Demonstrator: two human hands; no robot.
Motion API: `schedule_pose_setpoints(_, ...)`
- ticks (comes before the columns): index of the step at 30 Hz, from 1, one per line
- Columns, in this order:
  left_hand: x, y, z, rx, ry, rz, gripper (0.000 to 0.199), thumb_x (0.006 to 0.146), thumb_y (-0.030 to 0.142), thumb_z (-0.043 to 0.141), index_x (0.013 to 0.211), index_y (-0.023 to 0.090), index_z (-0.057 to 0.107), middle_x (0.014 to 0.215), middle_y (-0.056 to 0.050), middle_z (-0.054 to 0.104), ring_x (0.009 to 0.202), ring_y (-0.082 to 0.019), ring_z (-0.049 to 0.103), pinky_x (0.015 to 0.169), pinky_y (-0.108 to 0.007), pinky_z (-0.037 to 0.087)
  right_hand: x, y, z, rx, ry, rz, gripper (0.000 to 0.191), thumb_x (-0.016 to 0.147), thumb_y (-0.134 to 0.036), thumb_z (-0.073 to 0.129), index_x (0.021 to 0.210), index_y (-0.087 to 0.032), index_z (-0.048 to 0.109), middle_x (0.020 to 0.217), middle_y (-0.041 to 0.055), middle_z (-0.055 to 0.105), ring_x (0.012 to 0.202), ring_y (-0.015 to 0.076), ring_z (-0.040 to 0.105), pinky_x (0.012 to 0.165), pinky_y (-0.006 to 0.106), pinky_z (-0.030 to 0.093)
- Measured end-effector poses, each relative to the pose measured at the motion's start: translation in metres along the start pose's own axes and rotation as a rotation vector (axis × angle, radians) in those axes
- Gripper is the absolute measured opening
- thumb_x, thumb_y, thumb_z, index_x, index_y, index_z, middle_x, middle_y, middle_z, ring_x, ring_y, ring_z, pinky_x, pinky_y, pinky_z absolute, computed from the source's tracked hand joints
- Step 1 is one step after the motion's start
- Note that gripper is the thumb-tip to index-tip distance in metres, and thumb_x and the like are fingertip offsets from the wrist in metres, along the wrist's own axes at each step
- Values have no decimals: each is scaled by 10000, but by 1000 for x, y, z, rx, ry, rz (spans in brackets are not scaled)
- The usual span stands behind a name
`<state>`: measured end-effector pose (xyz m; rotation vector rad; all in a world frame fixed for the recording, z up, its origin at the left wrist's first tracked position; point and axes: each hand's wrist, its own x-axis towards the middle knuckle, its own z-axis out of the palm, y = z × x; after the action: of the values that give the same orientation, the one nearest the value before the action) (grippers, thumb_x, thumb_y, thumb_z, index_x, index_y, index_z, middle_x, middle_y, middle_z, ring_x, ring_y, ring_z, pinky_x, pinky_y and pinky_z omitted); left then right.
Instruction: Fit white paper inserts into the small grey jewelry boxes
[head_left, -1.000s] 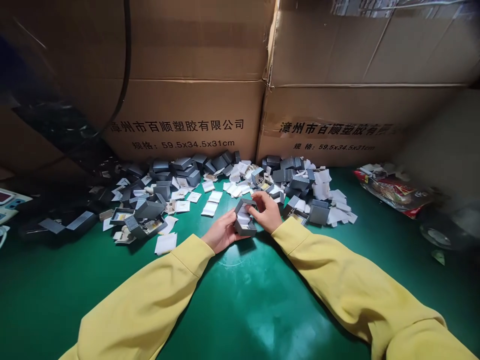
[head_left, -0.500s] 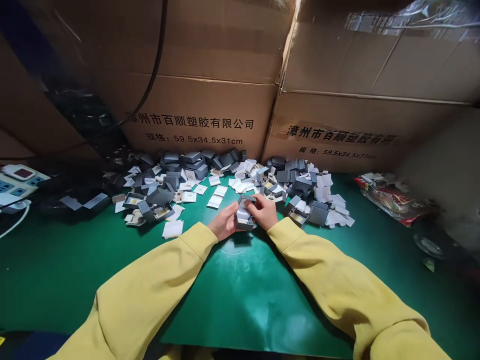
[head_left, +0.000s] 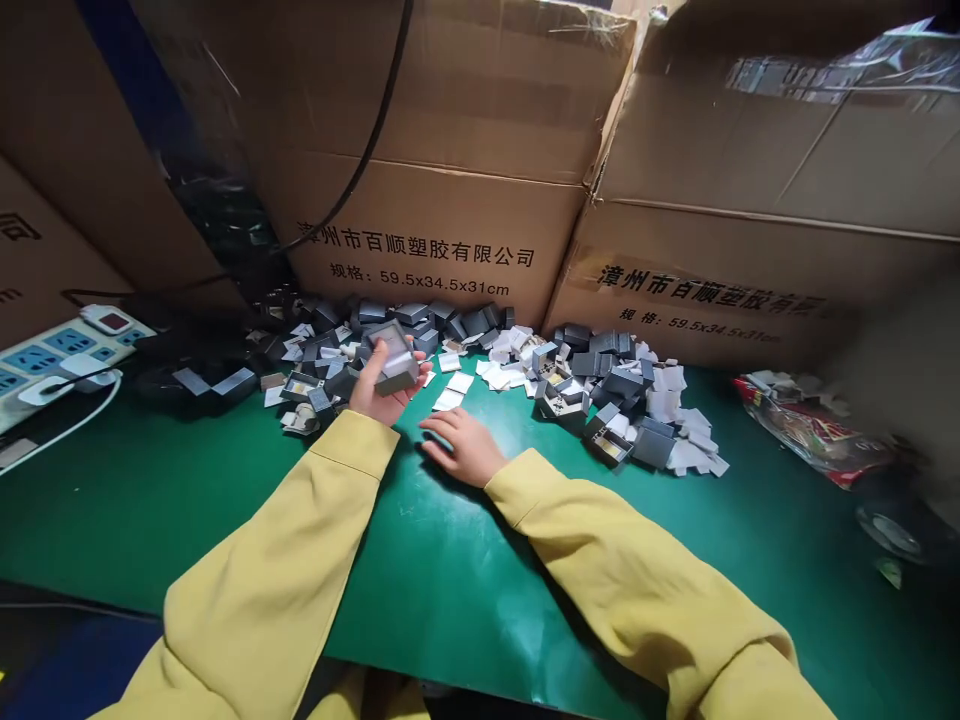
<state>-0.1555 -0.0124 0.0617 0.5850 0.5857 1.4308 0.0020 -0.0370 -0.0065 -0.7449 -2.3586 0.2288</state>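
My left hand [head_left: 381,388] is closed round a small dark grey box [head_left: 394,362], raised in front of the left pile. Its interior looks pale, though blur hides the detail. Low over the green table, my right hand [head_left: 465,446] holds nothing, its fingers stretched out and apart toward the left. Just beyond those fingertips lie a few white paper cards [head_left: 454,390]. Similar grey boxes [head_left: 330,345] are heaped behind and around my left hand. Another heap of grey boxes [head_left: 622,380], mixed with white slips [head_left: 671,400], lies to the right.
Large cardboard cartons [head_left: 450,215] wall off the back of the green table [head_left: 480,600]. At far left is a power strip [head_left: 60,350] with cables. A red plastic bag [head_left: 817,430] lies at far right. One black cable [head_left: 382,120] hangs down in front of the cartons.
My hands have parted. The left has carried the grey box up and left toward the left pile; the right has let go of it and moved lower. The view has shifted slightly left.
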Motion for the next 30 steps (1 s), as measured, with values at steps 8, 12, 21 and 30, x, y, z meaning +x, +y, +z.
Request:
schedule_pose_setpoints(8,4,19,-26,-115,53,134,365,878,467,374,954,198,609,742,-28,647,656,-136,633,575,-235,509,37,-22,28,-305,-234,-191,269,896,-374,401,860,-186,590,926,49,638,921,195,483,747,346,340)
schedule_pose_setpoints(12,5,4,-23,-133,1,75,376,887,450,350,968,187,606,755,-40,644,648,-146,630,586,-263,520,19,15,4,-343,-177,22,254,901,-308,410,830,-173,614,861,66,654,869,182,504,724,316,334)
schedule_pose_setpoints(21,-7,-59,-5,54,-55,-294,319,868,367,437,976,113,596,782,-101,654,771,-209,646,635,-309,541,-25,72,-37,306,297,602,235,787,-379,533,788,-186,668,799,23,672,743,145,577,627,239,424)
schedule_pose_setpoints(30,-9,-66,7,229,36,-339,294,830,296,535,1024,76,559,988,-188,652,863,-274,657,672,-370,564,-25,77,-38,651,457,673,335,814,-489,450,1009,-218,481,675,-29,511,461,84,488,401,211,382)
